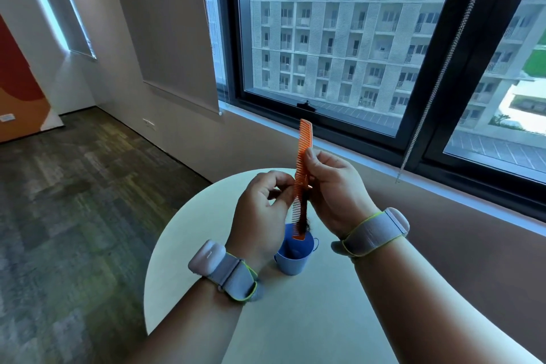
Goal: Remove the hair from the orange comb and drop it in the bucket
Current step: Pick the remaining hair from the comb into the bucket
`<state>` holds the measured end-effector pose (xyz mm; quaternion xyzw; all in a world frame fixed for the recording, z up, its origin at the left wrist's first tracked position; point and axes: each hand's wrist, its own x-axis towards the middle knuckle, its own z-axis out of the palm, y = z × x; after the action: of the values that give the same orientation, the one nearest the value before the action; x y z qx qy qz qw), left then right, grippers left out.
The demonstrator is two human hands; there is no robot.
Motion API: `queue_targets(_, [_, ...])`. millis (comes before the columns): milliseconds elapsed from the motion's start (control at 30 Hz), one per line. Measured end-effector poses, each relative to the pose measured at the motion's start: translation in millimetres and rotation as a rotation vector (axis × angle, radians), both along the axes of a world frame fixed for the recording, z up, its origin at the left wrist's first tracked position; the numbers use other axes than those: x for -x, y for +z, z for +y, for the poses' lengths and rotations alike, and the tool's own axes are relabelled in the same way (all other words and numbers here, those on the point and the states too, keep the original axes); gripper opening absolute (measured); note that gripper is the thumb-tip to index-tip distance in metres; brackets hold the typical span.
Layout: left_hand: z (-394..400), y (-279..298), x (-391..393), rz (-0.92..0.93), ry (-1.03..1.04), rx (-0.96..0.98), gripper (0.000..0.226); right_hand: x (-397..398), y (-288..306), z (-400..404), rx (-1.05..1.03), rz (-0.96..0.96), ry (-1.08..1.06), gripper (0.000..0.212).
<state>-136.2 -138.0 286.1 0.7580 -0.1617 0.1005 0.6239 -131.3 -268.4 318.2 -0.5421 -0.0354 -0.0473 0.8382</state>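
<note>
My left hand (263,204) sits at 9 o'clock of the comb (302,174), fingers curled with the tips pinching at the teeth where the hair (303,220) clings. My right hand (334,186), at 3 o'clock, grips the comb upright, its lower end over the bucket (294,254) on the counter (206,245). I judge stripping is underway; next I must slide the dark clump down off the teeth and release it at 6 o'clock.

Orange comb (303,156) stands approx upright, teeth to the left, lower end over the bucket. Dark hair (303,220) hangs in a clump from its lower teeth. Small blue bucket (294,257) sits upright on counter (310,313), w/ something dark inside.
</note>
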Motion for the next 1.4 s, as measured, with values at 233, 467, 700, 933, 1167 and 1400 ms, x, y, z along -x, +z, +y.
queue_targets(233, [3, 4, 9, 0.383, -0.306, 0.556, 0.016, 5, 5, 3, 0.079, -0.044, -0.015, 0.029])
queue_targets(467, [11, 10, 3, 0.429, -0.299, 0.683, 0.007, 1, 0, 1, 0.318, -0.062, -0.027, 0.02])
queue_targets(700, [16, 4, 8, 0.402, -0.369, 0.708, 0.011, 4, -1, 4, 0.183, -0.005, -0.136, 0.021])
queue_targets(933, [23, -2, 0, 0.457, -0.401, 0.845, 0.007, 1, -3, 5, 0.237, -0.027, -0.231, 0.02])
queue_targets(1167, [20, 1, -5, 0.289, -0.148, 0.378, 0.012, -5, -11, -2, 0.384, -0.041, -0.234, 0.019])
queue_targets(1400, [10, 2, -10, 0.08, -0.006, -0.074, 0.009, -10, -13, 0, 0.53, -0.121, -0.271, 0.024])
